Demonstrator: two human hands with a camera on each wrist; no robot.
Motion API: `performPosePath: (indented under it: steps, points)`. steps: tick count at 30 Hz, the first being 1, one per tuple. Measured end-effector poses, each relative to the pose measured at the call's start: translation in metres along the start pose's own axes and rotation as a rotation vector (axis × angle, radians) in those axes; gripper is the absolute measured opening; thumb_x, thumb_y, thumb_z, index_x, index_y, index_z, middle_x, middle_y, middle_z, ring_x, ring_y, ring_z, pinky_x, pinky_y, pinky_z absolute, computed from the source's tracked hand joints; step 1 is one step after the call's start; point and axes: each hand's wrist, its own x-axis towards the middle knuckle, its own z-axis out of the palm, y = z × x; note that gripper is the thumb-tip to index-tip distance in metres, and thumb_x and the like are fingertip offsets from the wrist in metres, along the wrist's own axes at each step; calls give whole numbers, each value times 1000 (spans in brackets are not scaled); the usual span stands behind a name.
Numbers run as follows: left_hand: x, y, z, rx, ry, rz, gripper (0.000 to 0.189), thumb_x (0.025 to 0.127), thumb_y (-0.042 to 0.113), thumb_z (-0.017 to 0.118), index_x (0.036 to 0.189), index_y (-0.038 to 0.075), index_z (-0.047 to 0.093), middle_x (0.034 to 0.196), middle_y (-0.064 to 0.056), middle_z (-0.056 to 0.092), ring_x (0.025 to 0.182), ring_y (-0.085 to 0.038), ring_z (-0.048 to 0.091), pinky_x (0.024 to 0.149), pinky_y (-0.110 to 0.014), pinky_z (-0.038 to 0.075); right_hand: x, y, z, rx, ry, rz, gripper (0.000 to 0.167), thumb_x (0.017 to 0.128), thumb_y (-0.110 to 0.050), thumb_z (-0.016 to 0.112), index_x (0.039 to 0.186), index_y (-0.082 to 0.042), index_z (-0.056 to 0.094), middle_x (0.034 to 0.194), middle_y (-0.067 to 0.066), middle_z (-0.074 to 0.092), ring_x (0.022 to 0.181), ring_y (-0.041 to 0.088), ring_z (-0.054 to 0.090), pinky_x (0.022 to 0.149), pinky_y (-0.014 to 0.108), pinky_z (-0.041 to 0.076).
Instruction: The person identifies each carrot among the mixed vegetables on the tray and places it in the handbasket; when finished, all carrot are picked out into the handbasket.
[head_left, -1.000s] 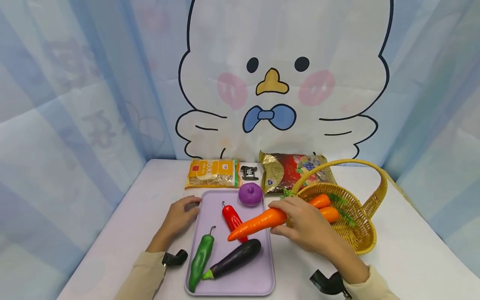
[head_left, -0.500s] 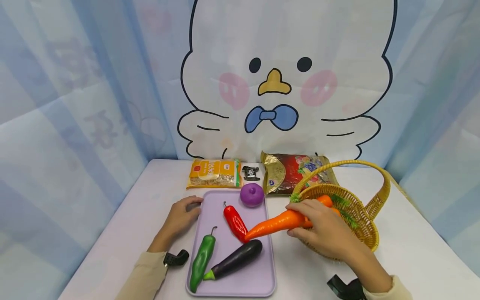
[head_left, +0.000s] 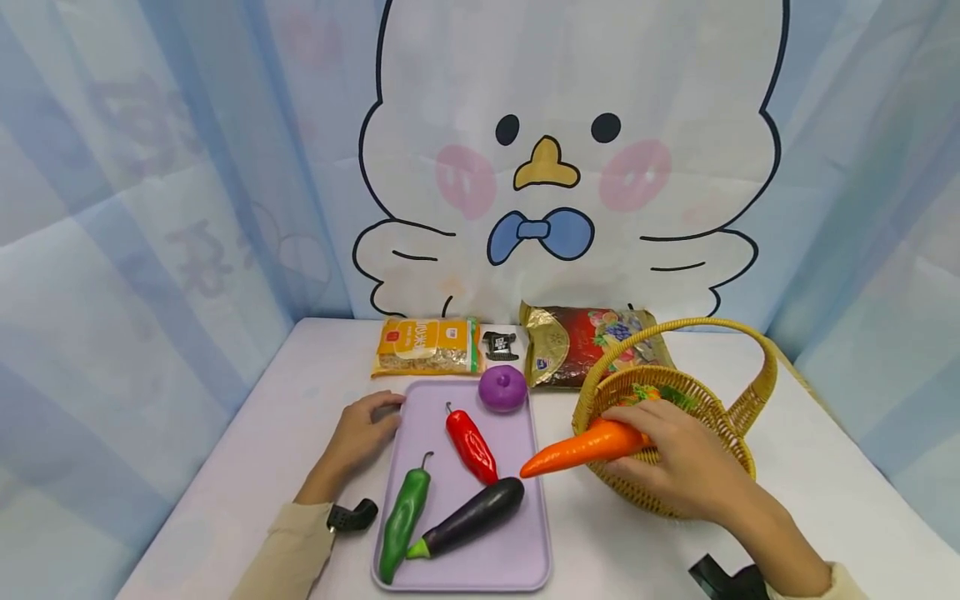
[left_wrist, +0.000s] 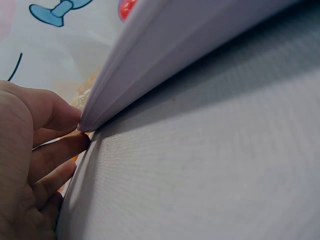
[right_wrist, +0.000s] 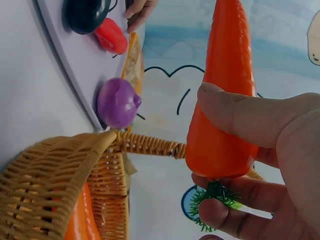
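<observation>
My right hand [head_left: 686, 458] grips a carrot [head_left: 588, 447] by its thick end, over the near left rim of a wicker basket [head_left: 645, 497]. In the right wrist view the thumb presses on the carrot [right_wrist: 227, 75] and green leaves poke out between the fingers. More orange carrots [right_wrist: 82, 220] lie inside the basket. My left hand [head_left: 363, 432] touches the left edge of a lilac tray [head_left: 468, 575], fingertips at its rim in the left wrist view. On the tray rest a red pepper [head_left: 471, 446], a green pepper [head_left: 403, 523], an eggplant [head_left: 472, 518] and a purple onion-like vegetable [head_left: 502, 389].
Behind the tray lie a yellow food packet [head_left: 427, 346], a small black-and-white packet [head_left: 500, 346] and a red and gold bag [head_left: 592, 346]. The basket's tall arched handle [head_left: 705, 322] rises over it. A printed curtain [head_left: 187, 208] stands behind and beside the table.
My right hand has moved right with the carrot, from above the tray to over the basket's near side. The left hand has stayed at the tray's edge.
</observation>
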Motion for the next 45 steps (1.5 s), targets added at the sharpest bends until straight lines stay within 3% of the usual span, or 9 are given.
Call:
performPosePath:
  steps: [18, 31, 45]
  points:
    - [-1, 3, 1, -3, 7, 28, 36, 92, 14, 65, 128, 11, 69, 143, -15, 59, 141, -37, 46, 120, -55, 30, -13, 25, -15, -100, -80, 107, 56, 76, -37, 87, 123, -12, 70, 107, 3, 69, 91, 21, 62, 72, 41, 53]
    - [0, 3, -1, 6, -2, -10, 37, 93, 19, 64, 130, 13, 69, 146, -13, 57, 143, -36, 44, 121, -55, 28, -19, 50, -23, -136, -167, 195, 63, 79, -43, 84, 129, -9, 67, 121, 17, 69, 102, 39, 66, 70, 57, 57]
    - [0, 0, 0, -6, -3, 3, 37, 94, 18, 64, 130, 13, 68, 144, -12, 59, 143, -35, 44, 120, -55, 28, -21, 64, -20, -163, -238, 275, 64, 79, -41, 84, 130, -7, 66, 121, 20, 68, 98, 39, 66, 62, 53, 55]
